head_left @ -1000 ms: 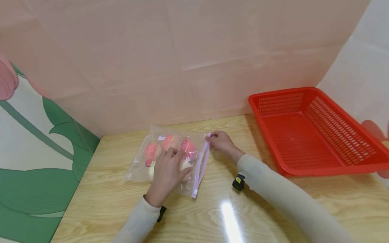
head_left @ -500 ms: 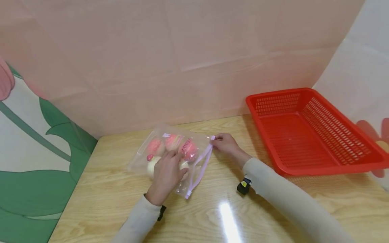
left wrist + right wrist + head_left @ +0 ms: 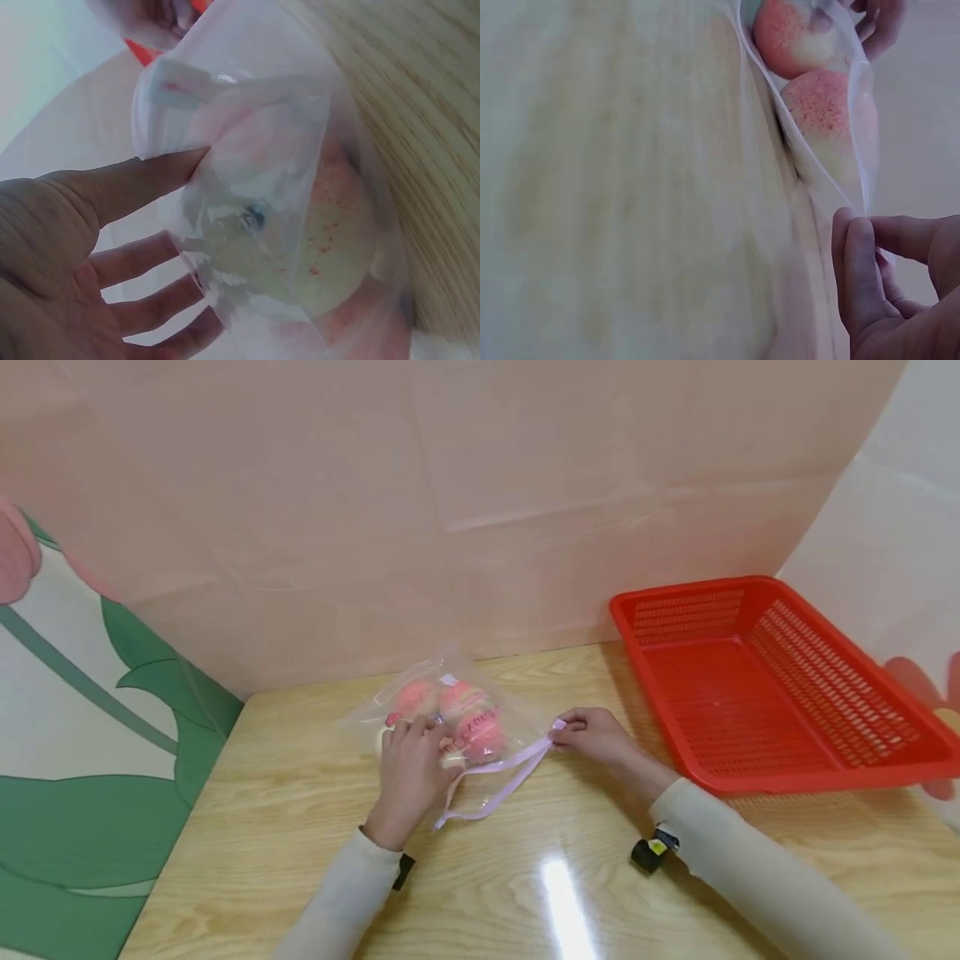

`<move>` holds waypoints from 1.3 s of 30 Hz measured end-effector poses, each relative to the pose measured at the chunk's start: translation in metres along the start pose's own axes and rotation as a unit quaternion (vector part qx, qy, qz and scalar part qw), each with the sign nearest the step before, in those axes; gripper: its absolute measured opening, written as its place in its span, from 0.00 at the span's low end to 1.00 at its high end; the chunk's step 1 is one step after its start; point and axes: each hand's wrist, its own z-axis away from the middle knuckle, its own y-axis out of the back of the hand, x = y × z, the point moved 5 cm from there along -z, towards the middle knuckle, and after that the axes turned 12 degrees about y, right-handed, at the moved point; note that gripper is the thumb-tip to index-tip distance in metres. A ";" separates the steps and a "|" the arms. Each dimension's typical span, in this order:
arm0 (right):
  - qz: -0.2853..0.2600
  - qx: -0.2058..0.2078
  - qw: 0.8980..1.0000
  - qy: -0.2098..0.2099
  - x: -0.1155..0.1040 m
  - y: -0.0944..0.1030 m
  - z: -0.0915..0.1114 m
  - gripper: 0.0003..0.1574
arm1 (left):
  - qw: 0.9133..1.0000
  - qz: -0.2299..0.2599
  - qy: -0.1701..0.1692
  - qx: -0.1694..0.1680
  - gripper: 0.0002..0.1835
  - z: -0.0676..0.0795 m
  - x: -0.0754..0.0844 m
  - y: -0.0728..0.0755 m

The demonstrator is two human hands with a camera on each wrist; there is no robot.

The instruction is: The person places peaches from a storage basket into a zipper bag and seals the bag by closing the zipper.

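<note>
A clear zip bag (image 3: 517, 727) lies on the table with several pink-and-cream peaches (image 3: 480, 735) inside. Its purple zip strip (image 3: 498, 802) gapes in a loop towards the front. My left hand (image 3: 412, 768) lies over the bag from above, its fingers bent over the peaches and its thumb near the mouth. In the left wrist view, the thumb (image 3: 150, 180) and the other fingers hold the film on opposite sides of a peach (image 3: 330, 240). At the right end of the mouth, my right hand (image 3: 596, 739) pinches the strip between thumb and fingertips. My left hand partly covers the peaches.
A red plastic basket (image 3: 720, 710) stands at the right of the wooden table (image 3: 300, 860), close to my right forearm. A pale pink sheet (image 3: 450, 527) hangs behind the table's back edge. Light reflects off the tabletop near the front.
My right hand has moved right and slightly nearer, drawing its end of the zip strip along. The bag has turned and shifted right, and its mouth gapes wider. My left hand stays nearly in place.
</note>
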 end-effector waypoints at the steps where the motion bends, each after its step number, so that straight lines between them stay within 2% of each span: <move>1: -0.003 -0.002 1.000 0.001 0.001 0.002 0.004 0.19 | 1.000 -0.001 0.003 0.002 0.26 -0.001 0.000 0.000; 6: -0.014 -0.018 1.000 0.001 0.002 0.009 0.019 0.19 | 1.000 -0.010 0.021 -0.006 0.27 -0.005 -0.001 -0.006; 9: -0.016 -0.027 1.000 -0.001 0.001 0.011 0.026 0.19 | 1.000 -0.004 0.020 0.000 0.27 -0.008 -0.004 -0.012; 13: -0.021 -0.033 0.999 -0.009 0.002 0.013 0.035 0.20 | 0.999 0.035 -0.019 0.023 0.27 -0.015 -0.006 -0.019; 17: -0.032 -0.037 0.999 -0.012 0.004 0.015 0.043 0.20 | 0.995 0.078 -0.056 0.025 0.28 -0.022 -0.006 -0.024; 24: -0.047 -0.043 0.998 -0.016 0.005 0.017 0.059 0.16 | 0.986 0.146 -0.086 -0.003 0.28 -0.036 -0.008 -0.031; 29: -0.063 -0.044 0.997 -0.010 0.004 0.016 0.066 0.15 | 0.985 0.146 -0.085 -0.024 0.27 -0.042 -0.011 -0.033; 32: -0.063 -0.043 0.997 -0.005 0.004 0.017 0.066 0.16 | 0.984 0.147 -0.080 -0.056 0.26 -0.041 -0.014 -0.033; 36: -0.028 -0.049 0.998 0.020 0.003 0.020 0.068 0.21 | 0.977 0.164 -0.085 -0.103 0.23 -0.035 -0.021 -0.026; 39: 0.027 -0.053 0.996 0.063 -0.004 0.022 0.070 0.22 | 0.972 0.170 -0.121 -0.104 0.17 -0.026 -0.026 -0.017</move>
